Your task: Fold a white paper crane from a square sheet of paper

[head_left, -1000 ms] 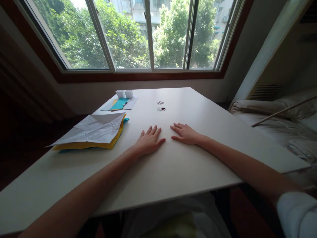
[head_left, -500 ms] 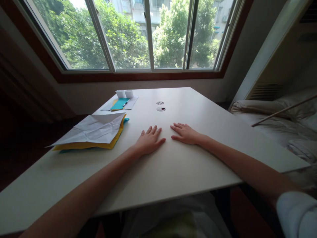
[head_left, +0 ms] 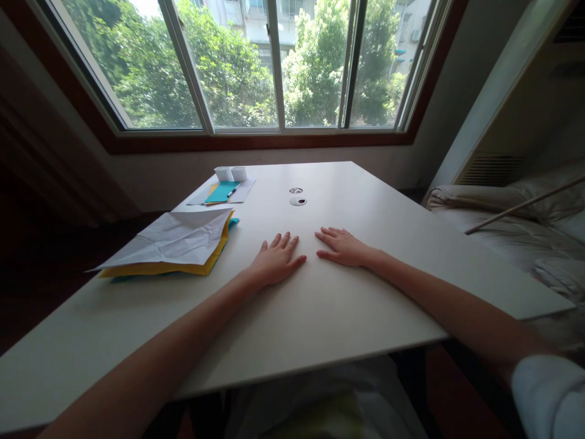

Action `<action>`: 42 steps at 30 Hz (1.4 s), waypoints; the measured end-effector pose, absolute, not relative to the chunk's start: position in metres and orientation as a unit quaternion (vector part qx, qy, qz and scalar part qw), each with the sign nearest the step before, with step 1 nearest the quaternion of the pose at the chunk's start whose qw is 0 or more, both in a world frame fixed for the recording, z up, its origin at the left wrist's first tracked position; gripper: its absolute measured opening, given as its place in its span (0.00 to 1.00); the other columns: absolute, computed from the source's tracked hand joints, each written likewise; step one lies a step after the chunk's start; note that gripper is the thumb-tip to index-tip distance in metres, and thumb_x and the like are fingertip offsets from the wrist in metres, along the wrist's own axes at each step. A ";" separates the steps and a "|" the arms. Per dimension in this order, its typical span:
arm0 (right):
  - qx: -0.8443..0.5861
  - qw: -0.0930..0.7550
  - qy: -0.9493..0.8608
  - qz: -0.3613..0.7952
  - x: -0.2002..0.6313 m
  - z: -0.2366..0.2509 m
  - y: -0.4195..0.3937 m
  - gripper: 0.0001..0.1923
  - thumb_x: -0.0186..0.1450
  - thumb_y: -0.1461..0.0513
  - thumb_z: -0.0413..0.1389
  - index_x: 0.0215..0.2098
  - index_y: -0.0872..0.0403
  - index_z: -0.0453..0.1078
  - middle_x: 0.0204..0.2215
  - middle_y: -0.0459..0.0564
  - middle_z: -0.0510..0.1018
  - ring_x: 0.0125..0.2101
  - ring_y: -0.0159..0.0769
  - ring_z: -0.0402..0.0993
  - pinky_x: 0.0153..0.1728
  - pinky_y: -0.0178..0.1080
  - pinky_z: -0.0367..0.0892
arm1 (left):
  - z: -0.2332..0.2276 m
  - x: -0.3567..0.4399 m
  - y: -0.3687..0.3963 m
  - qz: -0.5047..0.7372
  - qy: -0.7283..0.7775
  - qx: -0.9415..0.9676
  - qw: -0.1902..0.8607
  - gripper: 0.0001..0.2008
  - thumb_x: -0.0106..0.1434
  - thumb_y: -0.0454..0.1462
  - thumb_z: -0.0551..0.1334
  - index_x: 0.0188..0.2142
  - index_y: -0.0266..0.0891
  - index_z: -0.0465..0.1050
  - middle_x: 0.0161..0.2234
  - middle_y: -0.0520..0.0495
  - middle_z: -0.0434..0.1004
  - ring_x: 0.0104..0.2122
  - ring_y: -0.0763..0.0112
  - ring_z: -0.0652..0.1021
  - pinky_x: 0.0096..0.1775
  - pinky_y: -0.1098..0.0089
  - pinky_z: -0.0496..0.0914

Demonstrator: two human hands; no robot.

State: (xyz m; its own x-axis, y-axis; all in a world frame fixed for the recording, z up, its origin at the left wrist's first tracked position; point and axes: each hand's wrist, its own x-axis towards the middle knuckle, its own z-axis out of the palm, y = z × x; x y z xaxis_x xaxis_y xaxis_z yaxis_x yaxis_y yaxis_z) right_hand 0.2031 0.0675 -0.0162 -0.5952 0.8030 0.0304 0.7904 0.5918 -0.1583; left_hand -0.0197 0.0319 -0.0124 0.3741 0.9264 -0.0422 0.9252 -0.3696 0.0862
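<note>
and it's the left hand (head_left: 276, 262) flat on the bench (head_left: 347, 311), fingers spread, gripping nothing; right hand (head_left: 343, 247) palm-down nearby, equally unladen! creased paper stack (head_left: 180, 236) sits left, two round discs (head_left: 295, 202) beyond both.

we have a white table (head_left: 347, 305); loosely stacked white, yellow and teal sheets (head_left: 180, 238) lie at our left, the creased white uppermost, and farther off two round discs (head_left: 295, 202) lie close together.
</note>
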 end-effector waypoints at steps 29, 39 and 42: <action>-0.446 0.058 -0.891 0.062 0.204 -0.018 0.068 0.38 0.62 0.41 0.38 0.63 0.54 0.49 0.63 0.57 0.51 0.62 0.48 0.46 0.59 0.49 0.44 | -0.012 -0.020 0.031 0.003 0.561 0.827 0.047 0.37 0.62 0.58 0.36 0.64 0.41 0.42 0.65 0.42 0.38 0.63 0.54 0.45 0.57 0.49 0.48; -0.444 0.055 -0.892 0.059 0.203 -0.018 0.069 0.39 0.62 0.40 0.37 0.63 0.54 0.49 0.63 0.58 0.50 0.62 0.48 0.46 0.59 0.49 0.44 | -0.012 -0.020 0.032 0.005 0.559 0.828 0.045 0.37 0.62 0.58 0.37 0.64 0.42 0.43 0.65 0.41 0.39 0.63 0.53 0.45 0.57 0.49 0.48; -0.446 0.055 -0.892 0.059 0.203 -0.018 0.069 0.39 0.62 0.40 0.37 0.63 0.54 0.49 0.63 0.58 0.51 0.62 0.48 0.46 0.59 0.49 0.44 | -0.011 -0.020 0.031 0.003 0.560 0.827 0.045 0.37 0.62 0.58 0.37 0.64 0.41 0.42 0.65 0.41 0.39 0.63 0.54 0.45 0.57 0.49 0.48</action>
